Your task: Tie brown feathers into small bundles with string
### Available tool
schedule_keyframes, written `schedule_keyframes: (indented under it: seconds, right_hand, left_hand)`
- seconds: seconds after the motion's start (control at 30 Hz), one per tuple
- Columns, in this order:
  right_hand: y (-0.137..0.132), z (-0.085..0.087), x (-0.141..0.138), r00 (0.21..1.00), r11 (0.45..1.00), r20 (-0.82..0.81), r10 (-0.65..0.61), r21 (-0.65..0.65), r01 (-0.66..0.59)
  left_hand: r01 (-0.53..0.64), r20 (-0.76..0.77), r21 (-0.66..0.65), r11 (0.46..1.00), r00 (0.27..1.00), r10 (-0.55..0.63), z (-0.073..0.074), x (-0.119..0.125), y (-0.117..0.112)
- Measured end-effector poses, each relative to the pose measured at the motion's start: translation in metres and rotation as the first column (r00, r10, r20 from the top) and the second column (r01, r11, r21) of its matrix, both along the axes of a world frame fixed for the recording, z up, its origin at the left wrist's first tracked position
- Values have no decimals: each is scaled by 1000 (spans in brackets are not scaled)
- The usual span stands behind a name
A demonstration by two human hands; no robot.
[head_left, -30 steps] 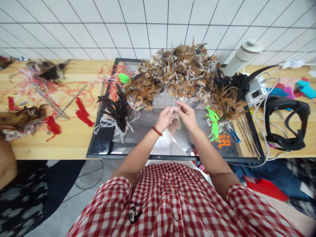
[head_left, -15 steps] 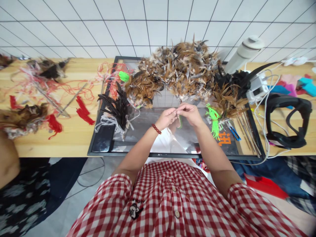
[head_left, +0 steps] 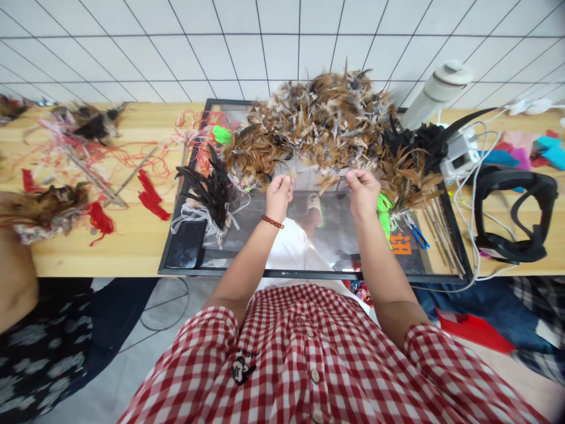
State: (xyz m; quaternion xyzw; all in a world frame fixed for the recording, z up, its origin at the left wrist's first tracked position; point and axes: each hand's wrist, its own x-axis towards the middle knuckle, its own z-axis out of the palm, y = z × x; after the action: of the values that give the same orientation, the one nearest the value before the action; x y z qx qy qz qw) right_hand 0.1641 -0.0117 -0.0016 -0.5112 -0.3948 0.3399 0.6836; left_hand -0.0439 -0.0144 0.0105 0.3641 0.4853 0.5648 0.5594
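I see both hands raised over the glass pane (head_left: 265, 235) and set well apart. The left hand (head_left: 279, 197) is curled shut, pinching one end of a thin pale strand (head_left: 318, 172); the right hand (head_left: 364, 189) is curled the same way on the other end. The strand runs left to right between them, roughly level and parallel to the near tabletop edge; it is blurred, so I cannot tell whether it is thread or a feather quill. It hangs just in front of the feather heap (head_left: 322, 121), which lies across the far half of the pane.

The pane carries the rest: a dark feather bunch (head_left: 209, 191) with white ties to the left, green cord (head_left: 383, 215) just beside the right hand, blue snips (head_left: 417, 235) and thin metal rods (head_left: 441, 238) near the pane's right frame. A white bottle (head_left: 435, 94) leans behind the heap.

The bare glass between my hands and the near frame is the open room. On the wooden tabletop (head_left: 132, 247) to the left lie red tassels (head_left: 148, 197) and tangled red thread (head_left: 88, 156); to the right, a black headset (head_left: 514, 215) and white cables (head_left: 470, 194) crowd the edge.
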Motion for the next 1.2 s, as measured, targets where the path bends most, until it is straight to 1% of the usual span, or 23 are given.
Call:
schedule_keyframes:
  seconds: [0.03, 0.07, 0.17, 0.23, 0.3, 0.33, 0.37, 0.4, 0.5, 0.53, 0.57, 0.63, 0.7, 0.8, 0.87, 0.93, 0.97, 1.0, 1.03, 1.07, 1.1, 1.17, 1.2]
  right_hand:
    - [-3, 3, -2, 995, 997, 63, 78, 16, -79]
    - [-7, 7, -4, 979, 987, 131, 156, 21, -160]
    - [-17, 16, -12, 886, 927, 286, 365, -28, -373]
    - [-21, 19, -14, 825, 879, 316, 468, -69, -472]
    - [-21, 20, -14, 796, 852, 319, 514, -84, -517]
    - [-21, 19, -15, 799, 856, 321, 508, -83, -510]
    - [-20, 18, -15, 811, 868, 324, 488, -82, -490]
    - [-20, 16, -16, 825, 884, 328, 461, -85, -460]
    - [-19, 11, -23, 857, 915, 321, 402, -119, -385]
    - [-19, 9, -25, 864, 917, 306, 399, -135, -375]
    - [-19, 7, -28, 874, 918, 283, 395, -149, -367]
    - [-17, 4, -29, 916, 936, 205, 345, -150, -319]
    - [-12, 1, -23, 972, 974, 106, 209, -109, -197]
    - [-1, -2, -1, 1000, 999, 4, -6, -38, 6]
    - [5, -3, 14, 996, 995, -17, -92, -32, 91]
    - [6, -1, 23, 993, 993, -6, -115, -31, 115]
    - [4, 2, 23, 995, 995, 17, -97, -15, 97]
    - [1, 6, 20, 997, 999, 53, -49, 8, 48]
    - [-3, 10, 15, 994, 999, 103, 28, 33, -31]
    - [-8, 15, 9, 979, 990, 161, 122, 51, -132]
    - [-13, 20, 2, 950, 969, 219, 224, 54, -241]
    - [-23, 27, -11, 870, 907, 298, 393, 29, -420]
    - [-26, 29, -16, 835, 878, 314, 451, 10, -478]
  left_hand:
    - [-57, -48, 83, 995, 997, 61, -3, -2, 2]
    - [-74, -99, 151, 986, 991, 90, -7, -3, 5]
    - [-42, -248, 252, 967, 963, 106, -18, -9, 9]
    - [-48, -397, 327, 944, 900, 183, -21, -12, 10]
    - [-42, -541, 429, 902, 788, 294, -19, -15, 8]
    - [-10, -590, 471, 882, 739, 324, -18, -14, 6]
    - [47, -627, 496, 867, 710, 320, -15, -13, 4]
    - [129, -656, 501, 856, 701, 278, -13, -10, 0]
    - [426, -712, 413, 805, 702, -7, -10, 4, -11]
    - [484, -721, 364, 796, 687, -88, -10, 9, -15]
    - [511, -727, 311, 801, 671, -146, -10, 13, -18]
    - [497, -722, 221, 840, 662, -202, -12, 17, -22]
    - [444, -702, 169, 880, 681, -209, -13, 17, -22]
    - [344, -664, 144, 928, 729, -166, -15, 10, -16]
    - [246, -634, 148, 958, 767, -99, -16, 4, -9]
    - [145, -608, 223, 964, 794, 21, -16, -2, -3]
    - [106, -592, 296, 949, 801, 95, -15, -4, -1]
    - [78, -570, 373, 924, 806, 162, -13, -6, 0]
    - [75, -542, 434, 898, 818, 194, -10, -7, 0]
    - [103, -512, 464, 880, 841, 172, -6, -7, -1]
    - [167, -485, 459, 872, 870, 89, -2, -7, -3]
    - [343, -404, 365, 865, 896, -186, 4, -4, -9]
    - [429, -343, 303, 851, 882, -323, 6, -2, -13]
